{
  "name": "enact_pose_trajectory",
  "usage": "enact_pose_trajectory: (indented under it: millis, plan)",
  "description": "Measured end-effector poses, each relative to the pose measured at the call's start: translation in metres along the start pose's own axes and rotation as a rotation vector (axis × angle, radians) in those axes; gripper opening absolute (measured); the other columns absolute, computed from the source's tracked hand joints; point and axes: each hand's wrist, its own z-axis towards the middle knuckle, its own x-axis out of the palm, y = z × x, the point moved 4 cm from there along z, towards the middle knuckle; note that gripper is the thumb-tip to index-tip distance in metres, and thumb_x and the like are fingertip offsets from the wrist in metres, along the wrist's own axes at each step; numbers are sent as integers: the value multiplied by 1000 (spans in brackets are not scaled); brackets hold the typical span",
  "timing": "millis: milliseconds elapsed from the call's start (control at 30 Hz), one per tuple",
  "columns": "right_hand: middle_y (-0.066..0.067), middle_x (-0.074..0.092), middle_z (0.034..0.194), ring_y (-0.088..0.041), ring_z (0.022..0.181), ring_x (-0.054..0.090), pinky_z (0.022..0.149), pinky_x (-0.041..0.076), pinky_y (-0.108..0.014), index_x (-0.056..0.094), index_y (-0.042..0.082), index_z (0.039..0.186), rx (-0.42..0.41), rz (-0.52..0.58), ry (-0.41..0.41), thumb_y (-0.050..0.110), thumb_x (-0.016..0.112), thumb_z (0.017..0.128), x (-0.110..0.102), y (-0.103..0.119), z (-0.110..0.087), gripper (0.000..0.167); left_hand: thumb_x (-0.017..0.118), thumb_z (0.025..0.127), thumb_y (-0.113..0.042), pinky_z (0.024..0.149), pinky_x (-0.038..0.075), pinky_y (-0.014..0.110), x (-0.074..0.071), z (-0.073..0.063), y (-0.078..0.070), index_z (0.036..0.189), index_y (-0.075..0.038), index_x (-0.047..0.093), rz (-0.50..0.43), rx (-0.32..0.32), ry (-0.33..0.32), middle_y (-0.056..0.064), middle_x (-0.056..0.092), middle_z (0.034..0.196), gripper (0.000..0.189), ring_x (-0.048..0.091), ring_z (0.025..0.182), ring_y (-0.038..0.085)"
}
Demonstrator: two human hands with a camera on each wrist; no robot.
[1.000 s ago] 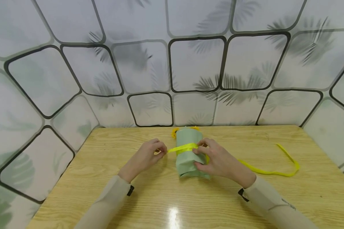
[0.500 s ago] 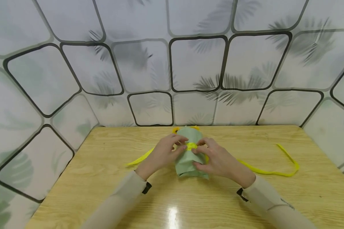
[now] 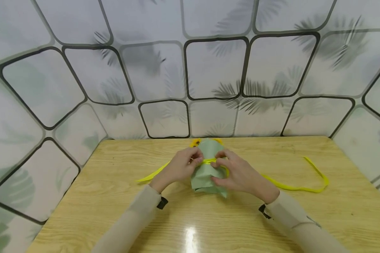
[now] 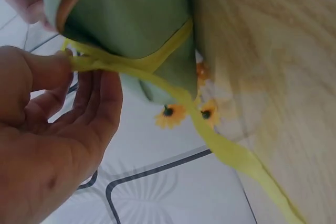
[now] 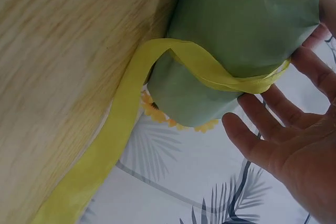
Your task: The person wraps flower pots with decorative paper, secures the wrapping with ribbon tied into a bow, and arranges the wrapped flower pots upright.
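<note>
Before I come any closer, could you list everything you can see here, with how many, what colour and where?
Wrapped bundle: one, pale green, on the table between the hands
Ribbon: one visible band, yellow, around the bundle, tails trailing to both sides
Flowers: at least three, yellow-orange, at the bundle's far end
Table: one, light wood, under everything
Backdrop: one, whitish with black and grey outlines and leaf shapes, behind the table
Left hand: one, bare, pinching the ribbon
Right hand: one, bare, at the bundle's right side
Sleeves: two, beige, on the forearms

Leaf-patterned wall [image 3: 216,68] behind wooden table [image 3: 218,221]
</note>
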Motion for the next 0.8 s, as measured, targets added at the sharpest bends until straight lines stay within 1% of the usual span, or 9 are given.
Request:
enact_pose_trajectory:
  millis: [100, 200, 333, 400, 500, 567, 633, 700, 800]
  plan:
    - [-11, 63, 109, -17, 88, 63, 74, 57, -33, 72, 12, 94, 0, 22, 3, 24, 88, 77, 0, 0, 2, 26, 57, 106, -14, 80, 56, 28, -6, -1, -1, 98, -11, 65, -9, -39, 29, 3, 67, 94, 11, 63, 88, 14]
    - [-11, 63, 110, -17, 90, 65, 75, 58, -34, 73, 12, 95, 18, 54, 18, 23, 87, 79, 0, 0, 3, 24, 58, 105, -14, 81, 56, 33, -10, -3, -4, 100, -11, 66, 10, -59, 29, 3, 69, 96, 10, 65, 90, 15]
    - [-10, 64, 111, -16, 91, 66, 76, 58, -34, 74, 13, 95, 54, 74, 38, 24, 87, 80, 0, -2, 1, 23, 64, 101, -16, 93, 57, 43, -11, -4, -10, 111, -9, 69, 62, -12, -12, 6, 72, 110, 13, 68, 106, 22]
    - [-9, 64, 112, -16, 91, 66, 76, 58, -35, 74, 14, 95, 58, 71, 43, 25, 87, 80, 0, -2, 1, 23, 67, 100, -17, 97, 56, 45, -9, -3, -13, 117, -7, 69, 73, 41, -38, 8, 71, 116, 20, 67, 111, 25]
    - [-9, 64, 111, -16, 90, 66, 75, 58, -34, 73, 14, 94, 51, 65, 55, 25, 87, 80, -1, -2, 1, 23, 69, 99, -19, 95, 57, 40, -6, 0, -18, 120, -7, 70, 77, 106, -38, 7, 72, 119, 24, 68, 112, 23]
    - [-10, 65, 112, -17, 90, 66, 76, 58, -35, 74, 13, 96, 56, 87, 72, 25, 87, 81, -3, -2, 1, 24, 71, 98, -18, 90, 59, 33, -3, 1, -19, 117, -8, 72, 78, 136, -23, 4, 73, 115, 21, 69, 106, 19]
    - [-9, 65, 114, -18, 93, 67, 78, 59, -37, 76, 12, 101, 75, 138, 107, 24, 86, 83, -4, -2, 1, 24, 72, 97, -18, 85, 59, 28, 0, 2, -19, 113, -10, 74, 79, 141, -12, 3, 73, 110, 17, 70, 100, 16]
    - [-7, 66, 115, -18, 96, 67, 80, 59, -40, 77, 11, 105, 92, 192, 125, 19, 81, 87, -6, -6, 0, 21, 73, 96, -18, 82, 58, 23, 1, 2, -17, 109, -11, 76, 83, 134, -22, 1, 73, 105, 15, 69, 94, 13]
    - [-5, 68, 112, -20, 98, 68, 80, 59, -40, 77, 9, 106, 76, 248, 100, 2, 72, 90, -8, -13, 0, 18, 73, 96, -18, 78, 57, 21, 2, 2, -16, 103, -12, 76, 91, 128, -42, 0, 72, 99, 10, 68, 87, 10]
